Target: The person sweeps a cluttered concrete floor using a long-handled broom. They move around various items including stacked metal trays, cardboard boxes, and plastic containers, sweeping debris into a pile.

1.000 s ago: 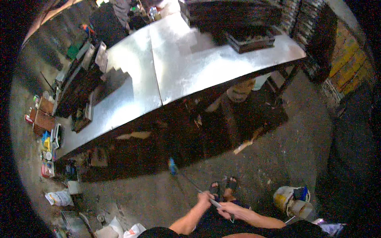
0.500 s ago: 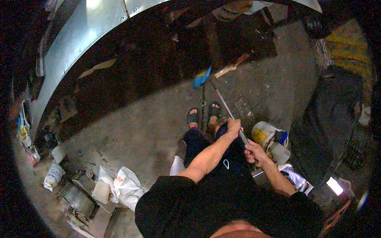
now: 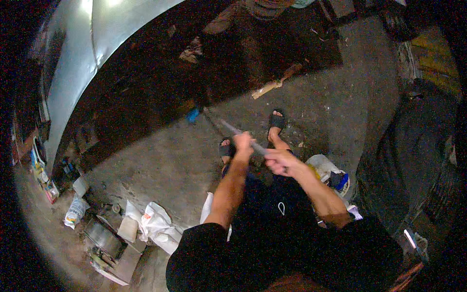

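Both fists are wrapped round a long grey pole (image 3: 231,127), which slants away from me to the left. My left hand (image 3: 243,142) grips it farther along, and my right hand (image 3: 284,162) holds it nearer its upper end. Motion blurs the hands and the pole. By the pole's far end, at the edge of a dark shadow on the floor, is a small blue piece (image 3: 193,115) with a dull yellow patch. It looks like the head of a broom, but how it joins the pole is too dark to tell.
A curved silvery sheet (image 3: 80,68) rises at the far left. Ahead lies a tan strip (image 3: 267,90). A white bucket (image 3: 323,163) stands right of my legs, near dark cloth (image 3: 399,151). White sacks (image 3: 158,225) and a metal box (image 3: 103,237) lie at the left.
Both hands have swung left with the pole, and the blue piece has moved left with its far end. My feet have stepped farther apart. The tan strip lies on the same floor spot.
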Demonstrator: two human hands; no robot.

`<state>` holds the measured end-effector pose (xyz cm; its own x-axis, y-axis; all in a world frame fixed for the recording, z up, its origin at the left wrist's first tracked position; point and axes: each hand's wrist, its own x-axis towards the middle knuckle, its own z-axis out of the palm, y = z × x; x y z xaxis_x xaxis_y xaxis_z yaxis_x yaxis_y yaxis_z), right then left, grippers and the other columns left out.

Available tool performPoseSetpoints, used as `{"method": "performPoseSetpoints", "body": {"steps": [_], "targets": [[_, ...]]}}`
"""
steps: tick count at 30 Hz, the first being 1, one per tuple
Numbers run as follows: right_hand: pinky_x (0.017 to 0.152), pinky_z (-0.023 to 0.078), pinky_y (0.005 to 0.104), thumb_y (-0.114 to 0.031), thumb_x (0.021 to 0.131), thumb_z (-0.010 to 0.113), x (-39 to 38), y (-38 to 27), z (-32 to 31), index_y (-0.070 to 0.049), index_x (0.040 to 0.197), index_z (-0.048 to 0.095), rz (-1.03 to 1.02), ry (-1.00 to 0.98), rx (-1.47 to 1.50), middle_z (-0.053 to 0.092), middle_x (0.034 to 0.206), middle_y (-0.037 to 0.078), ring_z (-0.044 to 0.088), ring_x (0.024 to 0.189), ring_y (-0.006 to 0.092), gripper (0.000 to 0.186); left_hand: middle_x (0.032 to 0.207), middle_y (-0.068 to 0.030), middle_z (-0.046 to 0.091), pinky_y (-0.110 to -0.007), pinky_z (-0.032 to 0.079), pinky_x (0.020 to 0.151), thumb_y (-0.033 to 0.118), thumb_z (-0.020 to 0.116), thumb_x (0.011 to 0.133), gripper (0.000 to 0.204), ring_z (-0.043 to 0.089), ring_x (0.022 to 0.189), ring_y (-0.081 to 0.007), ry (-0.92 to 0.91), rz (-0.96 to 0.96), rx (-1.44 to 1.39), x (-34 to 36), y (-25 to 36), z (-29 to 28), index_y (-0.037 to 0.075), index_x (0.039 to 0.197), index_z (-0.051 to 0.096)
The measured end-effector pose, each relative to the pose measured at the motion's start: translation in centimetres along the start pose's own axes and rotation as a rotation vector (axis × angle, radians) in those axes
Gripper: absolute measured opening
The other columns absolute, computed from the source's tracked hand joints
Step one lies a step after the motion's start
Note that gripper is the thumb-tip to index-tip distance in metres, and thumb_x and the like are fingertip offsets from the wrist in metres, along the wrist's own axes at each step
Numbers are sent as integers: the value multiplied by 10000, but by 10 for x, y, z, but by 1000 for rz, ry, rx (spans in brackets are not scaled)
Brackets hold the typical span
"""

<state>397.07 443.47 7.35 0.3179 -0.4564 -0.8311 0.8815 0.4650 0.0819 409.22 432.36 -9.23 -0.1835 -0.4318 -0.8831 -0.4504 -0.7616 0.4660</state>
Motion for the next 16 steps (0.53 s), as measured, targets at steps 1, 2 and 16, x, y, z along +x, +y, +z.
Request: {"method": "performPoseSetpoints", "body": {"steps": [1,2,16], "targets": [[289,248,185,-199,904,459,-39,-5,-26,-144,1095,452,-12,15,146,437,572,-33,338,371,39,199,648,-70,494,-412,418,489,113,552,738,205,537,544,-241,12,21,116,-4,-8,48,-8,886,479],[288,250,187,-197,904,455,-73,-7,-43,-164,1169,421,-70,89,104,430,569,-34,334,370,43,270,619,-79,483,-400,409,424,91,547,728,239,526,480,-251,76,23,265,-15,-15,102,-33,910,455],[299,326,194,-346,867,534,-32,-107,-64,-187,1354,276,-288,-96,419,438,537,0,407,370,84,574,529,-86,489,-378,413,340,101,529,747,112,479,380,-216,77,17,245,68,121,187,20,700,468]]}}
